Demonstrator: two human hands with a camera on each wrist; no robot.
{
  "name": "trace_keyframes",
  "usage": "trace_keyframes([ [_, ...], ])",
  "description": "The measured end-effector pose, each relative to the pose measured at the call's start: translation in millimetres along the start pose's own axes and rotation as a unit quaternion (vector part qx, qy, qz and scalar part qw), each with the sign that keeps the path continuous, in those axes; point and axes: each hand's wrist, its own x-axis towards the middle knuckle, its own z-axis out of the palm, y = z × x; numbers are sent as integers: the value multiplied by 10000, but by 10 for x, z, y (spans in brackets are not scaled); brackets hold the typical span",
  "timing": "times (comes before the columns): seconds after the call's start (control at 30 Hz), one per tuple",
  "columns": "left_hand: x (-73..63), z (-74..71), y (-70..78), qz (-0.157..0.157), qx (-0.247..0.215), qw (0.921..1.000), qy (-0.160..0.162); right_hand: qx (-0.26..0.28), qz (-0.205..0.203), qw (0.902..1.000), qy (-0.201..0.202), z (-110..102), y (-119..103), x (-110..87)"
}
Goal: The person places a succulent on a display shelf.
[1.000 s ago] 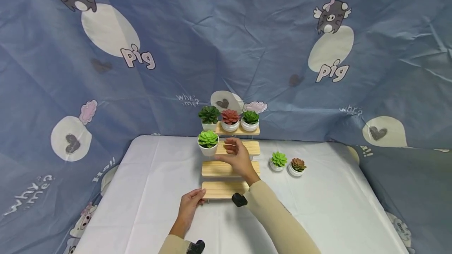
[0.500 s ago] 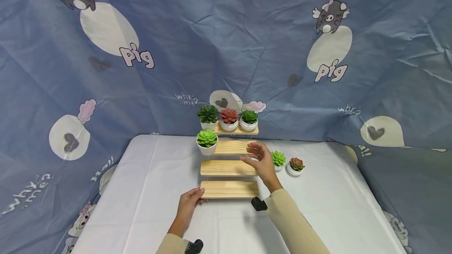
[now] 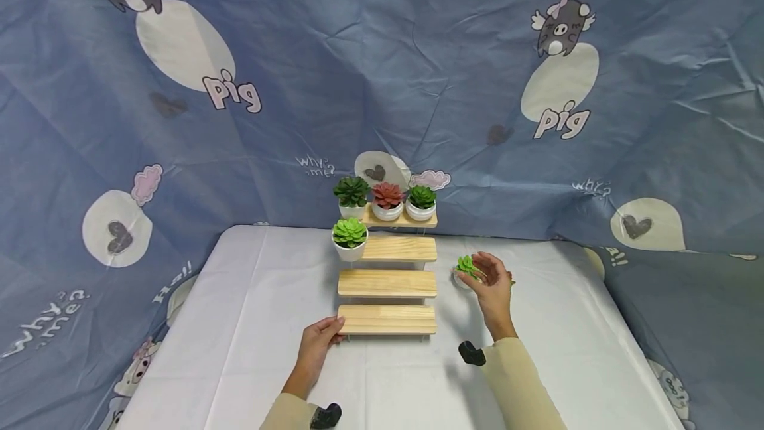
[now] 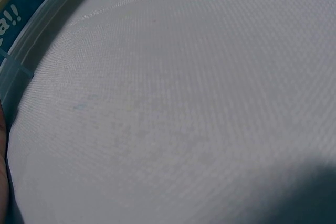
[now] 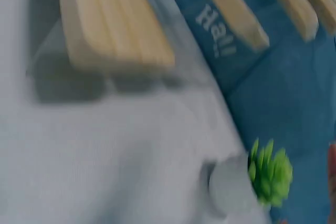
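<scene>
My left hand (image 3: 315,350) grips the left end of the bottom tread of a stepped wooden display stand (image 3: 386,320), thumb on top and fingers below. In the head view my right hand (image 3: 494,287) is at a light green potted succulent (image 3: 467,266), thumb and fingers spread about its leaves. The right wrist view shows this succulent's white pot (image 5: 231,187) standing on the table, with a finger (image 5: 333,182) apart from it at the right edge. A brown succulent (image 3: 512,278) is mostly hidden behind the right hand.
The stand's top tread bears a dark green succulent (image 3: 351,191), a red succulent (image 3: 388,196) and a green succulent (image 3: 422,198). Another light green succulent (image 3: 349,234) stands at the left of the second tread. A white cloth (image 3: 262,297) covers the table; a blue printed curtain (image 3: 382,85) hangs behind.
My right hand has moved right, from beside the light green succulent on the second tread to the one on the table. The left hand has stayed on the bottom tread.
</scene>
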Motion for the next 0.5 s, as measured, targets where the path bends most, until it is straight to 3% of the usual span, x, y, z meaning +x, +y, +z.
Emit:
trace_keyframes([
  [0.5, -11, 13, 16, -45, -65, 10000, 6, -598, 304, 9919, 1077, -523, 262, 52],
])
